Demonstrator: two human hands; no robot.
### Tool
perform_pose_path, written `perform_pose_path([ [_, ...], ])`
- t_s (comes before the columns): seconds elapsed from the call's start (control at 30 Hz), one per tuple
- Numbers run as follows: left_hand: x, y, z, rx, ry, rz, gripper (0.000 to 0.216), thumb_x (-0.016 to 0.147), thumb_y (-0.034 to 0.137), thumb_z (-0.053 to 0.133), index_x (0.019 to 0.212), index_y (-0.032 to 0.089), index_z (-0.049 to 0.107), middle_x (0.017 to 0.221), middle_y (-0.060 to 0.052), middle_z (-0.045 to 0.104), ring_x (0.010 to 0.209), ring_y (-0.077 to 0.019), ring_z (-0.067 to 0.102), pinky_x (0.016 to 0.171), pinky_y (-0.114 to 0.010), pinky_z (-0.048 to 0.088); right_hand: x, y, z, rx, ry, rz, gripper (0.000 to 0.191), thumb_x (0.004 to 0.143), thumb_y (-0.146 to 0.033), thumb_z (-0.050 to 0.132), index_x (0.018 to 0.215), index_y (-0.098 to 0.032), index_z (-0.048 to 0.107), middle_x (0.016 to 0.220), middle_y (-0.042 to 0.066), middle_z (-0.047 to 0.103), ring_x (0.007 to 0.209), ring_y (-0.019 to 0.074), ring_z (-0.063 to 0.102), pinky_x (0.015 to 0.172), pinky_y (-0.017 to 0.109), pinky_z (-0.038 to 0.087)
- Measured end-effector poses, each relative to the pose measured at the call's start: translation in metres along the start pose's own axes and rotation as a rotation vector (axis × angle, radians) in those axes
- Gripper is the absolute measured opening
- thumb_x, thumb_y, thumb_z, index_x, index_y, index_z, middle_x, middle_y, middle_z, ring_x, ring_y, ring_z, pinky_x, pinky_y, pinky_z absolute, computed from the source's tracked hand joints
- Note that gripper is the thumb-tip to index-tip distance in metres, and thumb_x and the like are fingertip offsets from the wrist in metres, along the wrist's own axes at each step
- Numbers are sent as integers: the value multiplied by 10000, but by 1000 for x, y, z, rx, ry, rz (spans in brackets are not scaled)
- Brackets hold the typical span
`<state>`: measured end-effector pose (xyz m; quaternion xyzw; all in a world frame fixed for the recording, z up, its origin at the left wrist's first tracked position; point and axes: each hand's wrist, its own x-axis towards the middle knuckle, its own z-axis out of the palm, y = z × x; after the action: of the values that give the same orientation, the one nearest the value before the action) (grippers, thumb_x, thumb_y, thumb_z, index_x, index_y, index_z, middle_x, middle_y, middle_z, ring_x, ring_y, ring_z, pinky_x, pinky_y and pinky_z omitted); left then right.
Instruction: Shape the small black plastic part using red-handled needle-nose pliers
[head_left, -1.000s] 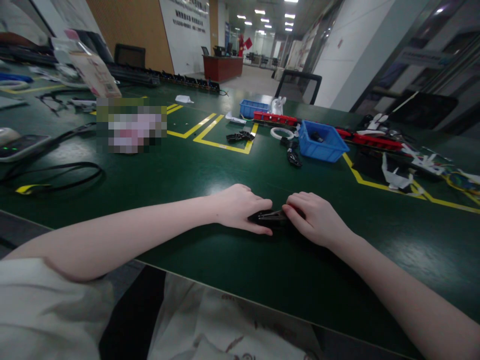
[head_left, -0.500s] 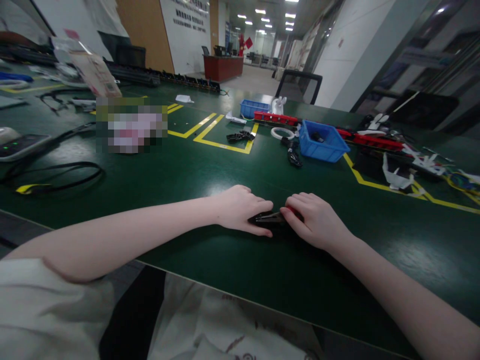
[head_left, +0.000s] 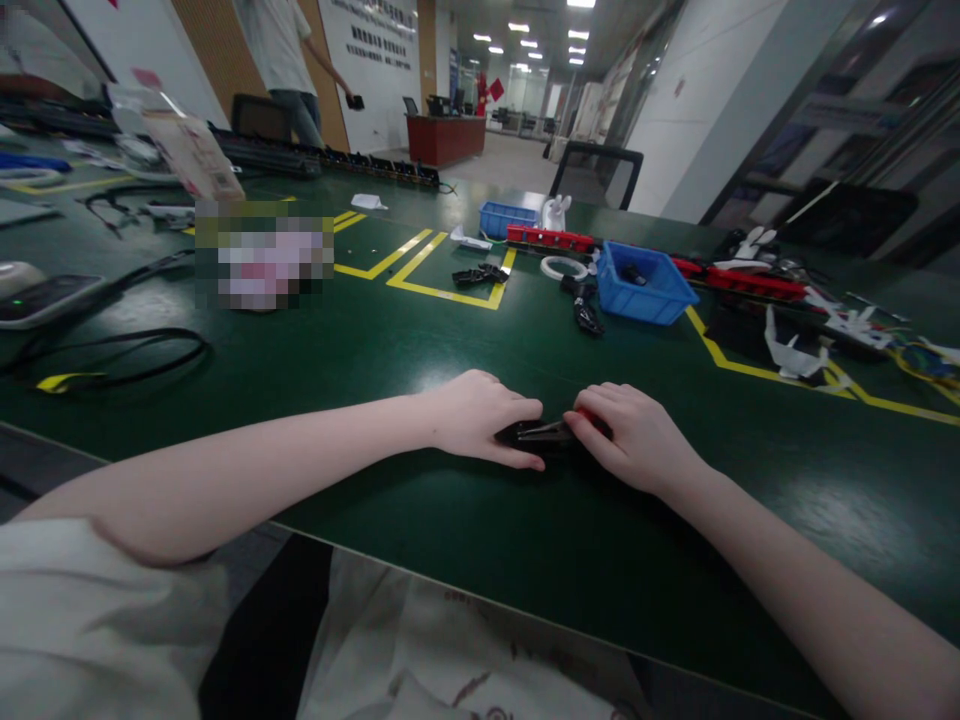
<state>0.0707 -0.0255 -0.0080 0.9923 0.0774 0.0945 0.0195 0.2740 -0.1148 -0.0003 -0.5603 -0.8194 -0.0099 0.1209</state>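
Observation:
My right hand (head_left: 630, 435) is closed around the red handle of a pair of pliers (head_left: 550, 432). The metal jaws point left, toward my other hand. My left hand (head_left: 484, 420) rests on the green table with thumb and forefinger around a small black piece (head_left: 510, 434), mostly hidden by the fingers. The jaw tips lie at this piece; whether they grip it, I cannot tell.
Beyond my hands stand a blue bin (head_left: 646, 285), a white tape roll (head_left: 564, 267), a bagged black part (head_left: 586, 310) and black pieces (head_left: 480, 275). To the left lie a black cable (head_left: 161, 345) and a bottle (head_left: 191, 150). Farther back is a person (head_left: 281, 60).
The pliers and my right hand have shifted very slightly. My left hand stays in place. At the back left, a person has come into view beside the wall.

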Motion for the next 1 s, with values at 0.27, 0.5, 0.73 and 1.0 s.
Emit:
perform_pose_path([
  [0.27,0,0,2,-7,18,10,439,855,621,471,828,185,512,689,15,649,508,-128,556,531,-254,350,0,-3,-1,49,-25,27,343,940,-366,328,696,-196,500,674,40,567,640,164,488,627,311,349],
  [0.5,-1,1,0,12,-4,3,431,855,614,477,832,185,512,705,12,657,510,-135,564,555,-268,378,1,-7,1,34,-12,32,339,933,-360,324,677,-201,478,656,43,556,630,169,480,617,313,345],
  [0.73,1,1,1,33,-8,-15,448,850,634,468,842,189,519,672,12,646,509,-146,564,550,-267,373,1,-3,-1,16,-4,18,331,931,-360,335,670,-207,470,651,37,553,625,164,476,623,315,344],
  [1.0,0,0,0,25,-12,-17,453,851,638,468,874,189,524,659,17,637,490,-145,548,548,-269,373,1,2,-3,-10,-1,-9,335,939,-360,332,681,-201,475,652,29,547,624,157,474,624,310,344],
])
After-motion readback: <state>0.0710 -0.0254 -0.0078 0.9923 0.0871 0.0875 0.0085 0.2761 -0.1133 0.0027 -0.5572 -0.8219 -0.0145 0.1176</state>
